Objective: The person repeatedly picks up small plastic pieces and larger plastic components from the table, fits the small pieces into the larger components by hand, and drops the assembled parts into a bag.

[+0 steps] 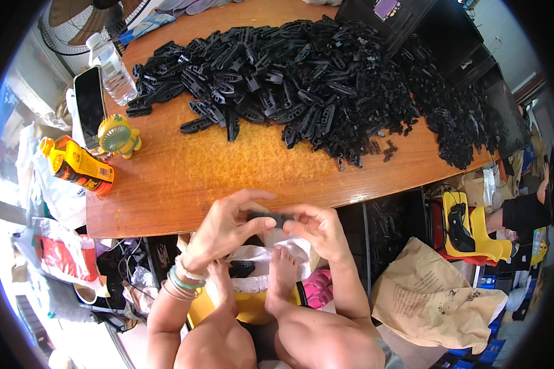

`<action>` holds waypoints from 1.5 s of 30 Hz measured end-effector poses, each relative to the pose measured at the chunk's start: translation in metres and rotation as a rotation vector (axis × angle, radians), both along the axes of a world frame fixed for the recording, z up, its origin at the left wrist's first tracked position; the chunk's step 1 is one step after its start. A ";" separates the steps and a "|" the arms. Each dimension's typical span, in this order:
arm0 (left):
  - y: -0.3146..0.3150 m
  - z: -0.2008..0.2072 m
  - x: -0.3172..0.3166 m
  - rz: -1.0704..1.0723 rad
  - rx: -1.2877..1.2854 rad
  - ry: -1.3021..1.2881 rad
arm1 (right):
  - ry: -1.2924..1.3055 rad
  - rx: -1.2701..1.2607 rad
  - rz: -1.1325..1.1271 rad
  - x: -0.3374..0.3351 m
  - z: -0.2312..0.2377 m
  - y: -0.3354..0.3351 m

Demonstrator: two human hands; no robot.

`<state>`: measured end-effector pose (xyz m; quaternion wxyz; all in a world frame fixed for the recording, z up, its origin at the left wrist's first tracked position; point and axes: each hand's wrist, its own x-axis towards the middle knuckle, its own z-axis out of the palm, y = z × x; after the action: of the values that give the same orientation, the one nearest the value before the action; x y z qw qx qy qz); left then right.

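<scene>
Both my hands meet just off the near edge of the table (148,212), above my lap. Between them is a small, long black plastic part (279,219). My left hand (224,224), with bracelets at its wrist, pinches one end with its thumb. The fingertips of my right hand (319,230) close on the other end. Part of the piece is hidden by my fingers. Past my hands lies a big heap of similar long black plastic parts (264,74). Smaller black pieces (452,117) are piled to its right. Below my hands, another black part (242,268) rests near my feet, by a white bag (252,286).
At the table's left stand a yellow-orange drink bottle (83,169), a toy figure (118,136), a phone (90,101) and a clear bottle (112,71). A fan (83,24) is behind. A brown paper bag (434,295) and a yellow chair (474,227) are at right.
</scene>
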<state>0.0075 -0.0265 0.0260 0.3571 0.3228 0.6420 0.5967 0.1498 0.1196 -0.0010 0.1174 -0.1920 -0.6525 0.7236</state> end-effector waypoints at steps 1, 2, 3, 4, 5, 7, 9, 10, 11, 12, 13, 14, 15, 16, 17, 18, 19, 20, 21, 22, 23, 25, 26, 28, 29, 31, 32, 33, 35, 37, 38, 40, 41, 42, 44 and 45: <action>-0.002 -0.002 -0.013 -0.023 -0.024 0.206 | -0.126 -0.112 0.148 0.003 0.000 0.005; 0.006 0.003 -0.023 0.080 -0.032 0.412 | -0.173 0.116 0.288 0.010 -0.007 0.010; 0.017 -0.007 -0.040 0.262 -0.066 0.580 | -0.316 0.133 0.369 0.013 -0.010 0.009; 0.027 -0.009 -0.060 0.340 0.025 0.717 | -0.289 0.196 0.317 0.013 -0.011 0.002; 0.037 -0.010 -0.084 0.406 0.041 0.857 | -0.257 0.265 0.268 0.011 -0.008 -0.007; 0.051 -0.016 -0.132 0.482 0.000 0.921 | -0.181 0.196 0.242 0.006 -0.003 -0.008; 0.059 -0.014 -0.158 0.524 -0.090 0.884 | -0.008 0.164 -0.036 0.001 0.009 0.001; 0.065 -0.016 -0.169 0.517 -0.129 0.931 | 0.047 0.439 -0.260 -0.004 0.008 0.014; 0.073 -0.018 -0.176 0.502 -0.171 0.973 | 0.077 0.753 -0.425 -0.011 0.020 0.031; 0.079 -0.016 -0.181 0.506 -0.170 0.979 | 0.199 0.992 -0.510 -0.018 0.008 0.062; 0.081 -0.013 -0.189 0.455 -0.225 0.978 | 0.206 1.120 -0.496 -0.028 0.009 0.083; 0.087 -0.011 -0.194 0.399 -0.266 0.971 | 0.221 1.144 -0.476 -0.033 0.006 0.104; 0.088 -0.006 -0.195 0.410 -0.254 0.974 | 0.187 1.284 -0.449 -0.039 0.016 0.115; 0.091 -0.001 -0.196 0.389 -0.224 0.935 | 0.167 1.339 -0.369 -0.041 0.025 0.117; 0.094 0.001 -0.199 0.368 -0.205 0.904 | 0.152 1.380 -0.289 -0.048 0.031 0.120; 0.095 0.002 -0.201 0.347 -0.207 0.929 | 0.168 1.378 -0.291 -0.056 0.039 0.123; 0.094 0.002 -0.204 0.343 -0.215 0.975 | 0.149 1.402 -0.189 -0.067 0.047 0.127; 0.093 0.001 -0.203 0.341 -0.187 1.009 | 0.120 1.425 -0.090 -0.077 0.052 0.132; 0.090 0.000 -0.200 0.341 -0.156 1.043 | 0.128 1.427 -0.096 -0.089 0.054 0.140; 0.088 -0.001 -0.196 0.327 -0.142 1.081 | 0.102 1.397 -0.074 -0.104 0.055 0.151; 0.084 -0.002 -0.192 0.320 -0.127 1.120 | 0.082 1.371 -0.051 -0.122 0.058 0.159; 0.087 -0.008 -0.175 0.272 -0.131 1.169 | 0.136 1.341 -0.129 -0.158 0.056 0.180; 0.084 -0.007 -0.170 0.284 -0.099 1.176 | 0.162 1.263 -0.158 -0.180 0.059 0.184; 0.082 -0.009 -0.158 0.293 -0.056 1.167 | 0.186 1.200 -0.185 -0.217 0.064 0.192; 0.079 -0.007 -0.151 0.296 -0.056 1.160 | 0.240 1.057 -0.207 -0.234 0.063 0.196; 0.065 -0.007 -0.141 0.255 -0.069 1.178 | 0.296 0.892 -0.209 -0.266 0.059 0.196; 0.059 -0.010 -0.138 0.213 -0.093 1.187 | 0.290 0.875 -0.234 -0.282 0.055 0.195; 0.053 -0.013 -0.137 0.175 -0.116 1.200 | 0.290 0.861 -0.258 -0.298 0.055 0.194; 0.043 -0.025 -0.143 0.143 -0.165 1.292 | 0.259 0.846 -0.206 -0.326 0.056 0.193; 0.042 -0.031 -0.148 0.162 -0.222 1.239 | 0.391 0.802 -0.300 -0.359 0.059 0.188; 0.042 -0.030 -0.147 0.152 -0.197 1.243 | 0.430 0.773 -0.302 -0.376 0.065 0.186; 0.043 -0.028 -0.145 0.126 -0.147 1.258 | 0.325 0.748 -0.200 -0.410 0.068 0.195; 0.043 -0.028 -0.146 0.120 -0.146 1.235 | 0.221 0.729 -0.110 -0.430 0.064 0.200; 0.044 -0.029 -0.146 0.111 -0.125 1.241 | 0.083 0.772 -0.034 -0.449 0.059 0.207; 0.046 -0.031 -0.146 0.076 -0.121 1.263 | -0.003 0.836 0.110 -0.469 0.047 0.206; 0.046 -0.033 -0.146 0.060 -0.153 1.224 | -0.098 0.896 0.260 -0.477 0.044 0.202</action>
<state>-0.1385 0.0190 -0.0071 -0.0709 0.5621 0.7802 0.2651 -0.3268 0.3213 0.0427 0.0663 -0.0729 -0.9241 0.3693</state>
